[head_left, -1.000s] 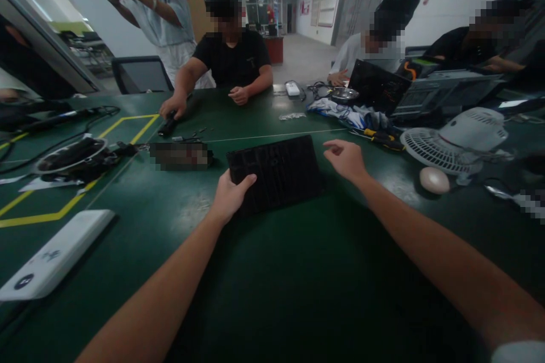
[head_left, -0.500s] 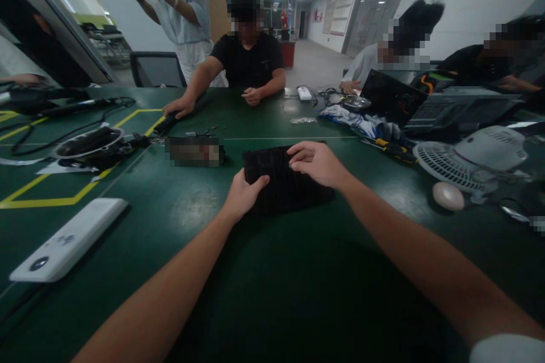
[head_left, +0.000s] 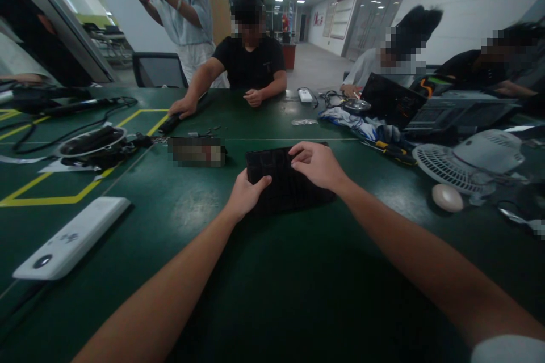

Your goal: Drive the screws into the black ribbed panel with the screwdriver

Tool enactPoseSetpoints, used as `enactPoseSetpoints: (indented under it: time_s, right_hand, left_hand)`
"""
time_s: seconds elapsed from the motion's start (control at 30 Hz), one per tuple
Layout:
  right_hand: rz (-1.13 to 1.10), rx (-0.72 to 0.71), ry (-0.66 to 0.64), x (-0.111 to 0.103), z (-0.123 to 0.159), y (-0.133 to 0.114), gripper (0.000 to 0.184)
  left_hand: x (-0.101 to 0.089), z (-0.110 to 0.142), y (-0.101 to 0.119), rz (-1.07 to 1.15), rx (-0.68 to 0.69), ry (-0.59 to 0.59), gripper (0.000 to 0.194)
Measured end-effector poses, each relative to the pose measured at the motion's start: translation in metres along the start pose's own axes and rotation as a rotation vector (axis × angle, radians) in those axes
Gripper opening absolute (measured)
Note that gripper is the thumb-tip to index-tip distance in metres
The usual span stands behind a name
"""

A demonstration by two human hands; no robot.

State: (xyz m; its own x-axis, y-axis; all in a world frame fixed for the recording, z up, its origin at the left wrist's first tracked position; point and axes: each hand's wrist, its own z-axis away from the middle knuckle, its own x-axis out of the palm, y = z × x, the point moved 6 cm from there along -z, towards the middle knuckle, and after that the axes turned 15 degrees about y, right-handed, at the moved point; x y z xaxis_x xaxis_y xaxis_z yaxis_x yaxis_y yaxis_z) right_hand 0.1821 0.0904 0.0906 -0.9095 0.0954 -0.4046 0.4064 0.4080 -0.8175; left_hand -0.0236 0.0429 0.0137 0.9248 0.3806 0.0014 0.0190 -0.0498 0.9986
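Observation:
A dark, flat rectangular panel [head_left: 276, 193] with a faint raised pattern lies low over the green table, slightly tilted. My left hand [head_left: 247, 193] grips its left edge, thumb on top and fingers underneath. Over the panel's upper right part, my right hand [head_left: 315, 164] is bent with thumb and fingertips pinched together. Whatever is between those fingertips is too small to make out. Just left of the panel sits a small box-like item [head_left: 196, 152], blurred out in part.
A white power bank-like device [head_left: 72, 238] lies at left, near a coiled black cable bundle [head_left: 91, 144]. To the right are a white fan [head_left: 481, 159], a pale oval object [head_left: 447, 197] and yellow-black tools [head_left: 394, 150]. Across the table, a person in black [head_left: 251, 68] holds a dark tool.
The whole view has shifted very slightly. My hands keep nearly the same hold and position on the panel.

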Motion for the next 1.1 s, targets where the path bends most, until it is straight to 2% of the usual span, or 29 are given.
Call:
enactPoseSetpoints:
  time_s: [0.23, 0.4, 0.57, 0.63, 0.7, 0.77, 0.87, 0.93, 0.97, 1.03, 1.1]
  right_hand:
    - [0.117, -0.053, 0.067, -0.004, -0.003, -0.001, 0.023]
    - [0.110, 0.007, 0.006, -0.001, -0.004, 0.008, 0.019]
    - [0.101, 0.048, -0.001, 0.005, -0.001, 0.011, 0.013]
    - [0.039, 0.063, 0.001, 0.000, 0.001, 0.011, 0.011]
    - [-0.038, 0.075, 0.054, -0.018, 0.002, 0.016, 0.010]
    - [-0.044, 0.061, 0.185, -0.050, 0.002, 0.027, 0.011]
    - [0.179, 0.042, 0.406, -0.105, 0.005, 0.049, 0.010]
    - [0.321, -0.002, 0.470, -0.127, 0.011, 0.057, 0.009]
    - [0.347, -0.024, 0.463, -0.129, 0.014, 0.058, 0.010]
    - [0.369, -0.137, 0.354, -0.117, 0.020, 0.051, 0.016]
    - [0.359, -0.275, 0.201, -0.088, 0.025, 0.035, 0.022]
  left_hand:
    - [0.000, -0.002, -0.002, 0.025, -0.029, -0.019, 0.055]
    - [0.002, 0.000, -0.002, 0.047, -0.076, -0.037, 0.052]
    - [0.001, 0.000, 0.000, 0.040, -0.060, -0.021, 0.052]
    - [0.000, -0.001, 0.000, 0.035, -0.055, -0.017, 0.051]
    - [0.000, -0.002, 0.000, 0.039, -0.053, -0.015, 0.050]
    - [-0.001, -0.002, -0.002, 0.039, -0.054, -0.009, 0.049]
    - [-0.003, -0.004, -0.003, 0.025, -0.053, 0.000, 0.049]
    - [-0.003, -0.005, -0.003, 0.015, -0.053, 0.010, 0.050]
    - [-0.004, -0.005, -0.003, 0.012, -0.055, 0.014, 0.051]
    - [-0.004, -0.005, -0.003, 0.002, -0.059, 0.018, 0.051]
    - [-0.005, -0.005, -0.002, -0.007, -0.062, 0.023, 0.051]
